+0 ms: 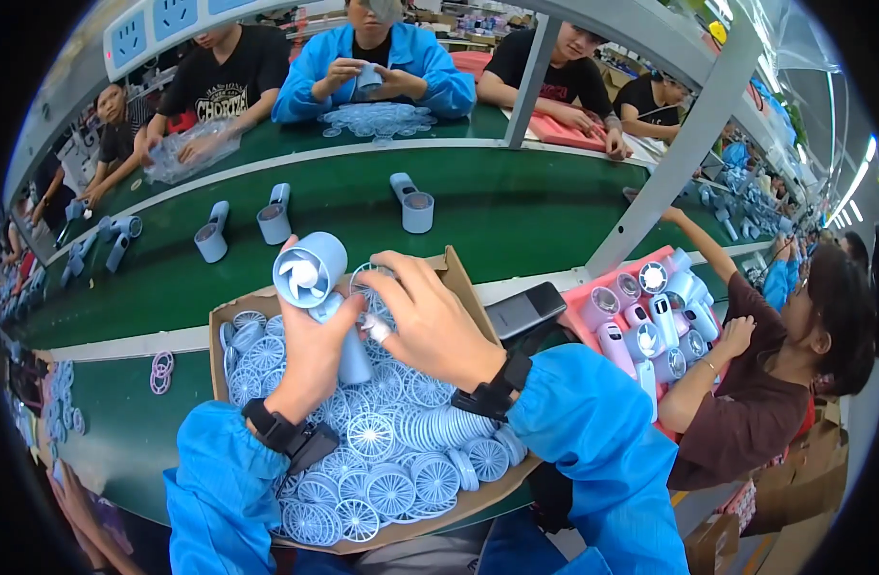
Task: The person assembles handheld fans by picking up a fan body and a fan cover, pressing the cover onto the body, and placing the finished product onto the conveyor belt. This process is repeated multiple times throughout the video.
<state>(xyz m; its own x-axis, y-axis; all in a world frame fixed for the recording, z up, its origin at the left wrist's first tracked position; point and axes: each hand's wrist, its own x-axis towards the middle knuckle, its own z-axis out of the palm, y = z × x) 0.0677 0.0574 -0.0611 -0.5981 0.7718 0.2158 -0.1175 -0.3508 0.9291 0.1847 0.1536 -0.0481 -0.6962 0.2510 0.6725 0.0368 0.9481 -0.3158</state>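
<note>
My left hand (pixel 310 359) is wrapped round the handle of a light blue handheld fan (pixel 336 254). The fan's round head faces up toward me without a front cover, so its white blades show. Close beside it, my right hand (pixel 439 311) pinches a light blue spoked fan grille (pixel 365 276) in its fingers, partly hidden by them. White tape wraps one right finger. Under both hands stands an open cardboard box (pixel 473 292) full of loose, spoked light blue grilles (pixel 391 489), some stacked in a slanting row.
Several finished-looking fans, one a blue fan (pixel 417 213), stand on the green conveyor (pixel 343 201) beyond the box. A dark phone (pixel 525 309) lies right of the box, beside a pink tray (pixel 583 316) of fans. A metal post (pixel 664 177) slants nearby. Co-workers sit opposite and at right.
</note>
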